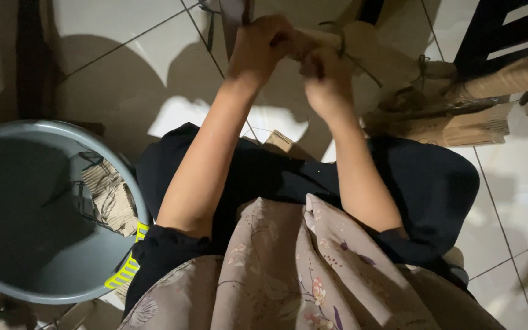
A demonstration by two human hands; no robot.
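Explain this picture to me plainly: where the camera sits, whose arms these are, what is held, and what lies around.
There is one picture, taken by a camera worn on a person's head, looking straight down. No machine is here; both arms belong to the seated wearer. The left hand and right hand meet over a pale cardboard piece, each closed in a grip on it; thin dark string hangs near it, though exactly how it is fastened is too blurred to tell. Below are the person's dark-clothed lap and flowered cloth. On the tiled floor, at the wearer's left, stands a grey round tub with cardboard scraps inside. More cardboard pieces lie at the right.
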